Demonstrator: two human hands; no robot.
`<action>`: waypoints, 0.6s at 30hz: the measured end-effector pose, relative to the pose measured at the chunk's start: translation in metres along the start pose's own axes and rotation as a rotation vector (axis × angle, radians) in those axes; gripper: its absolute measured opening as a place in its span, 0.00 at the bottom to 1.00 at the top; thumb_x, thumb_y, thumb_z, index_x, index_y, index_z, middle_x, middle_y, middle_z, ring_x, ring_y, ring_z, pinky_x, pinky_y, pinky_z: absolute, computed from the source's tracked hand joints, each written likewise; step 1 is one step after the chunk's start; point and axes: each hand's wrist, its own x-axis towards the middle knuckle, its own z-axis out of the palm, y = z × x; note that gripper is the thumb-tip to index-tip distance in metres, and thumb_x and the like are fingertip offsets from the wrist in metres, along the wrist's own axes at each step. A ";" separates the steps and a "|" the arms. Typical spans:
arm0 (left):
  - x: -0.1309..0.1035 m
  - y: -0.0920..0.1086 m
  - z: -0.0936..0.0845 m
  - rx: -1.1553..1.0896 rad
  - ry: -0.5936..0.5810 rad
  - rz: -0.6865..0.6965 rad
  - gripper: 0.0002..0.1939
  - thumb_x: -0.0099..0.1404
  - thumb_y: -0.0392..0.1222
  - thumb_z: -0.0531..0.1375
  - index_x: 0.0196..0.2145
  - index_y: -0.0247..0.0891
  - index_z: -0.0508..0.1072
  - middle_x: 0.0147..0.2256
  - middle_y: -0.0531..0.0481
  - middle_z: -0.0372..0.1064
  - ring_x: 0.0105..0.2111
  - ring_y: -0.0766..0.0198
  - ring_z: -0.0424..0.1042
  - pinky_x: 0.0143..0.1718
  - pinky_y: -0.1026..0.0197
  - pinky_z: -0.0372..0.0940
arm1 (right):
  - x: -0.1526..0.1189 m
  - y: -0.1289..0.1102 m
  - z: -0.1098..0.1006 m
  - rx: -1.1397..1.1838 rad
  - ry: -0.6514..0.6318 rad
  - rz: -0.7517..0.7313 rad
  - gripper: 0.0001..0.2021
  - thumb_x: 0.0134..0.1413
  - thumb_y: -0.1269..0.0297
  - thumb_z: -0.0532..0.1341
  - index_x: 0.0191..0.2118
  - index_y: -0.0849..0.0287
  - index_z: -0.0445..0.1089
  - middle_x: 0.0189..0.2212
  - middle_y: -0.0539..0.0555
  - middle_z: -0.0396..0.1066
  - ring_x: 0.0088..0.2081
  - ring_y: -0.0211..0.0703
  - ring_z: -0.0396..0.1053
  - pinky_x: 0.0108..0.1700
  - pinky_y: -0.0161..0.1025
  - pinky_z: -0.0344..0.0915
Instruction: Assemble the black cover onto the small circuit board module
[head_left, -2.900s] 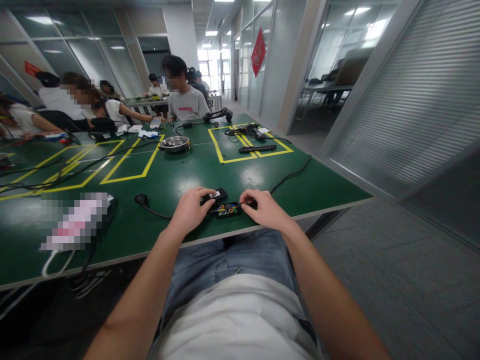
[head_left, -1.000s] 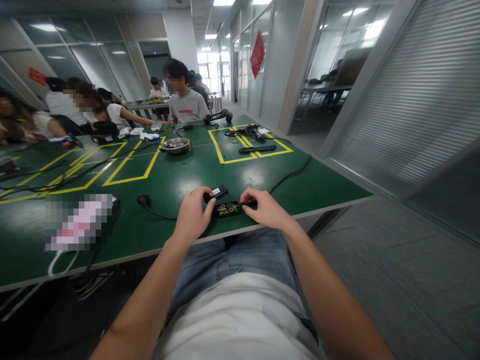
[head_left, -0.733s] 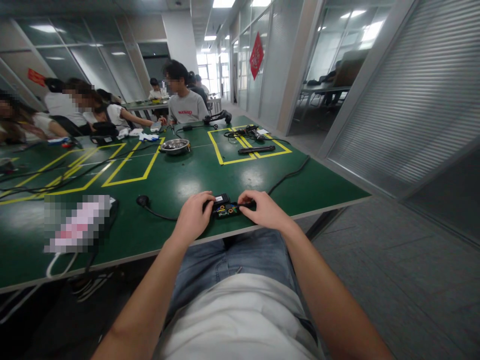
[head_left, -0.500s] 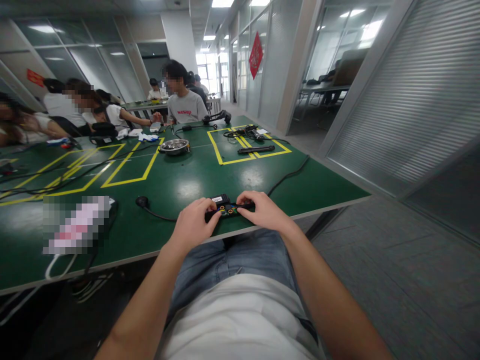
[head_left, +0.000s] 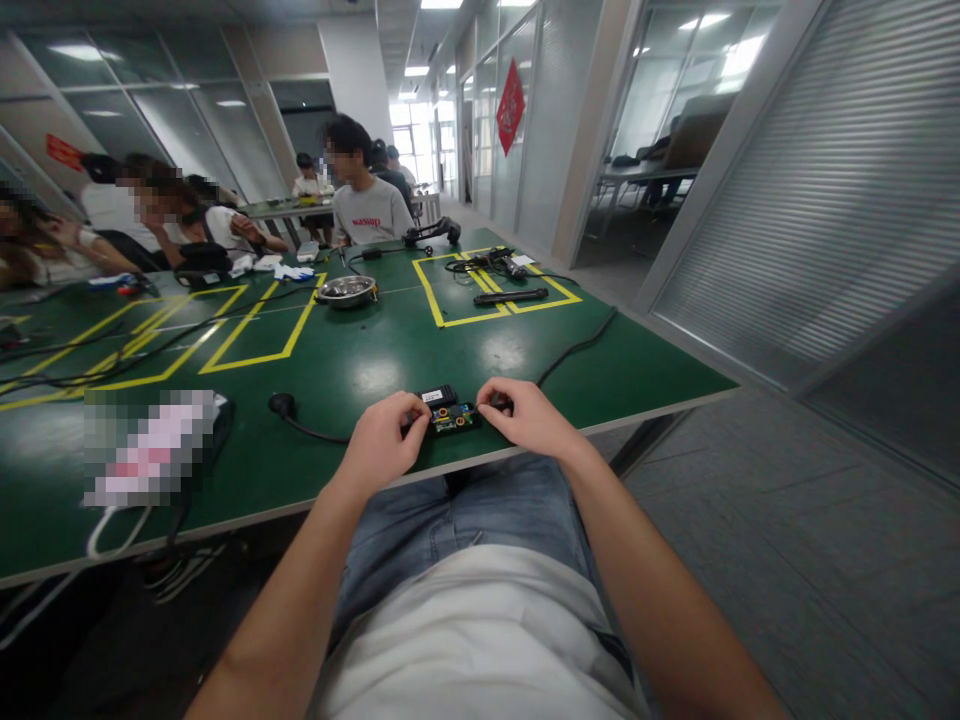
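An opened power adapter [head_left: 454,418] lies near the table's front edge, its circuit board with copper-coloured coils facing up in a black shell. Just behind it rests a black cover piece [head_left: 438,395] with a white label. My left hand [head_left: 384,432] is closed at the adapter's left end, fingertips pinched on the black cord there, partly hidden. At the opposite end, my right hand [head_left: 529,415] pinches the other black cord [head_left: 577,347], which runs back to the right. A power plug [head_left: 283,404] on the left cord lies left of my left hand.
The green table [head_left: 360,365] has yellow tape outlines. A metal bowl [head_left: 347,291] stands further back; a black bar [head_left: 511,297] and coiled cables [head_left: 480,264] lie at right. A blurred pinkish object [head_left: 157,445] is at left. A person [head_left: 367,200] and others sit beyond.
My fingers have drawn outward from over the board to its two ends, so more of it shows. Left of the table, a co-worker's arm has pulled back.
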 end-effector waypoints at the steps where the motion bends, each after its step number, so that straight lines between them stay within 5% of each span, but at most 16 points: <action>1: 0.000 0.000 0.000 -0.001 0.000 -0.018 0.05 0.69 0.38 0.59 0.35 0.40 0.76 0.31 0.50 0.77 0.31 0.58 0.75 0.37 0.56 0.69 | 0.000 0.000 0.000 -0.004 0.001 -0.001 0.05 0.59 0.68 0.61 0.34 0.57 0.75 0.32 0.51 0.78 0.33 0.41 0.71 0.37 0.37 0.65; 11: 0.000 0.004 -0.002 0.029 -0.027 -0.033 0.07 0.69 0.39 0.60 0.32 0.41 0.76 0.27 0.52 0.75 0.27 0.60 0.73 0.33 0.59 0.65 | 0.000 0.002 0.001 -0.014 -0.002 0.023 0.06 0.60 0.67 0.61 0.33 0.57 0.75 0.29 0.50 0.76 0.30 0.41 0.69 0.36 0.38 0.64; 18: 0.000 0.003 0.000 0.138 -0.031 0.026 0.08 0.70 0.39 0.60 0.32 0.42 0.75 0.33 0.46 0.75 0.39 0.50 0.73 0.43 0.50 0.70 | 0.000 0.003 -0.002 -0.205 0.019 -0.011 0.06 0.59 0.69 0.66 0.31 0.55 0.73 0.31 0.52 0.76 0.40 0.49 0.70 0.47 0.44 0.62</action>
